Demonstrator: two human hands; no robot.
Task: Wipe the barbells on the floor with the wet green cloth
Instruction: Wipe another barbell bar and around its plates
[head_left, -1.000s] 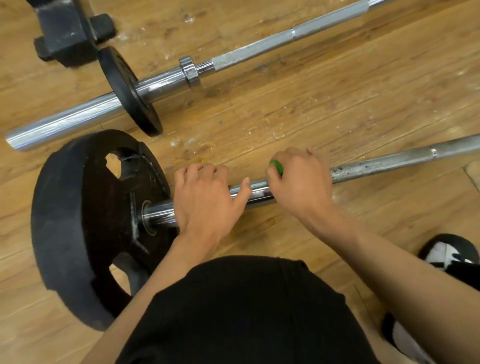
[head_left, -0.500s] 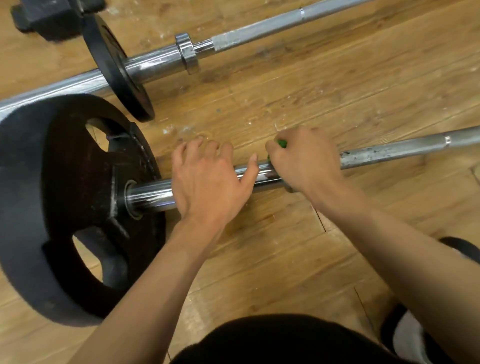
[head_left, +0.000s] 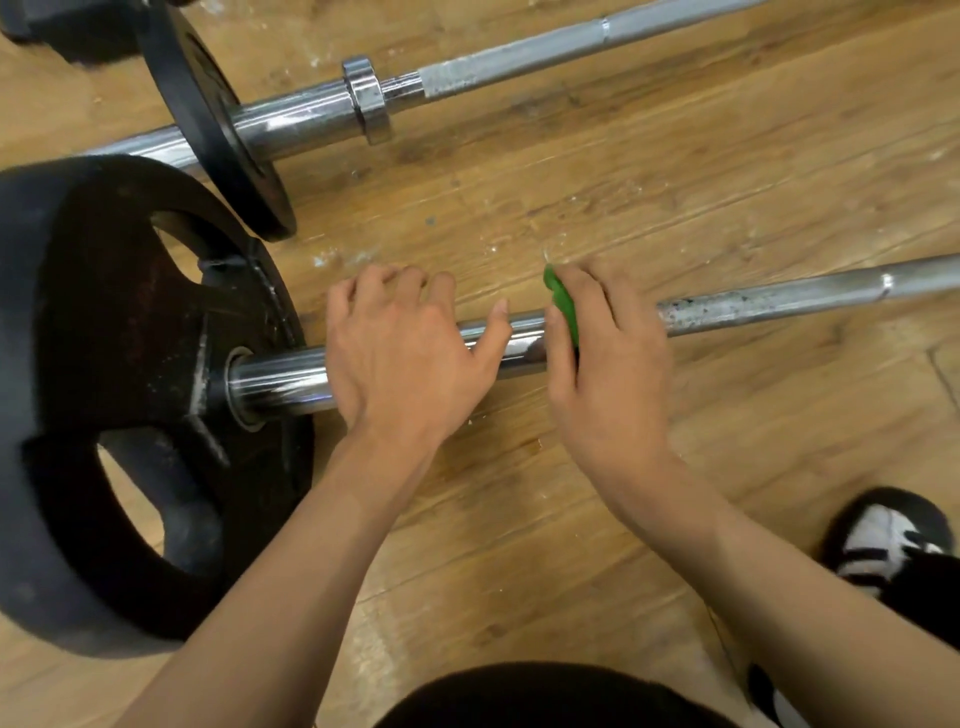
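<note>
Adjacent items: A far barbell (head_left: 519, 57) lies beyond the working area, roughly parallel to the near barbell (head_left: 779, 301). It carries a small black plate (head_left: 208, 130) and a chrome collar (head_left: 366, 98). The lower rim of the small black plate stands just beside the top edge of the large black plate (head_left: 78, 364), which is mounted on the left end of the near barbell. A dark block-shaped object (head_left: 62, 31) sits at the top left corner; its type cannot be determined. A black-and-white shoe (head_left: 878, 540) rests on the floor at the lower right, well apart from the bar.

Hands: The left hand (head_left: 405, 353) grips the chrome sleeve of the near barbell next to the large black plate, fingers curled over the far side and thumb laid along the top. The right hand (head_left: 613, 364) is wrapped around the bar just to the right and holds the green cloth (head_left: 563, 306) against the metal. Only a strip of cloth shows at the thumb side.

Clearance: A short length of bare sleeve separates the two hands. To the right, the shaft runs unobstructed to the frame edge and shows dark speckling. A band of open floor lies between the two barbells.

Floor: The wooden floor (head_left: 675, 182) consists of worn planks with white flecks and scuffs.
</note>
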